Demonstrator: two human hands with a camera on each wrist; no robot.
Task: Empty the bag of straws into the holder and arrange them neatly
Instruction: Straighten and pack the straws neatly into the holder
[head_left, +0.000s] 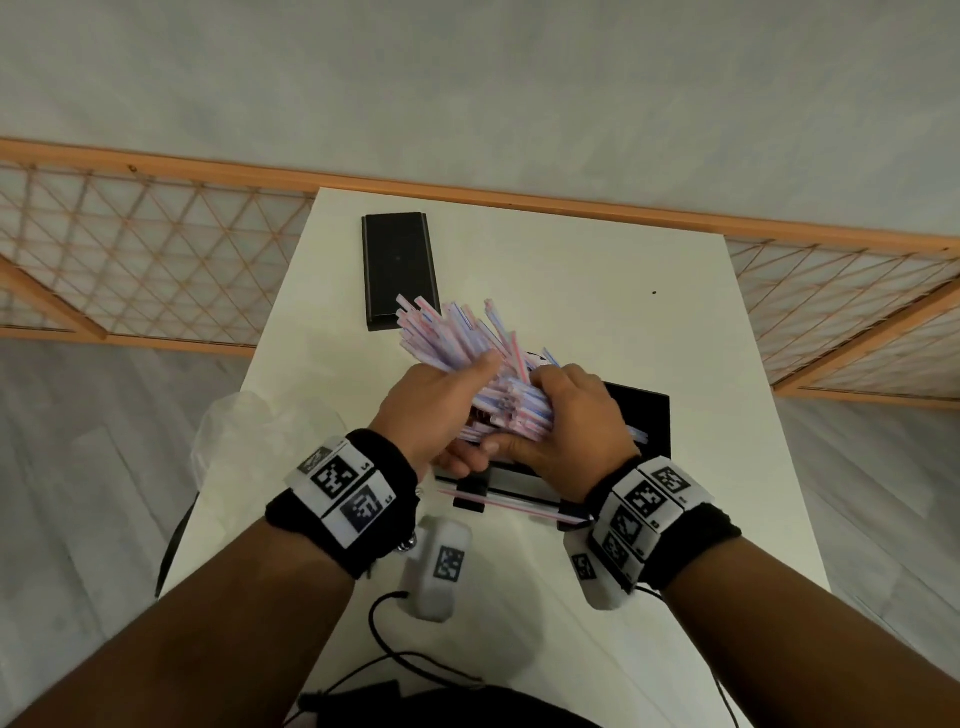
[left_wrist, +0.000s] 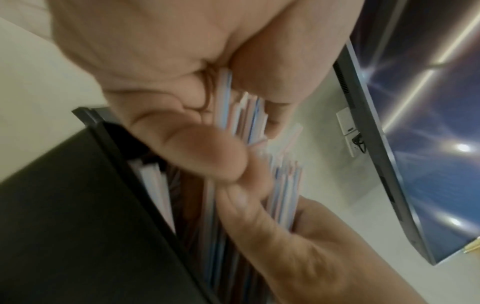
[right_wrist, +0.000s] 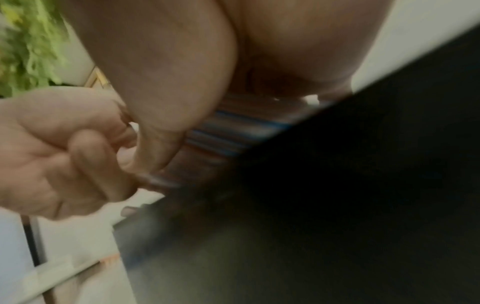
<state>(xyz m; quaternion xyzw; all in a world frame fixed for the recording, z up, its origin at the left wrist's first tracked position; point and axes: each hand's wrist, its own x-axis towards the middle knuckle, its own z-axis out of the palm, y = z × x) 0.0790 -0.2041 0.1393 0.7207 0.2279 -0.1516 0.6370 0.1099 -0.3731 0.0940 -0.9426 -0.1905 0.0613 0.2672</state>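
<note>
Both hands clasp one thick bundle of straws (head_left: 467, 364) over the black holder (head_left: 644, 421) on the tabletop (head_left: 597, 291): left hand (head_left: 441, 410) and right hand (head_left: 576, 421) each curl their grip round it. Emptying looks done; next, lower the splayed bundle in evenly and collect the stray straw (head_left: 514, 504) beside the holder.

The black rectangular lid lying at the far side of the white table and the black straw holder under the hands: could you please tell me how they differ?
The black rectangular lid lies flat, long and narrow, untouched and bare; the black straw holder is a wider, open box. The lid sits farther away; the holder is nearer, with the bundle of pink-and-blue striped straws gripped over it by the left hand and right hand. Both are black and rest on the white table.
</note>
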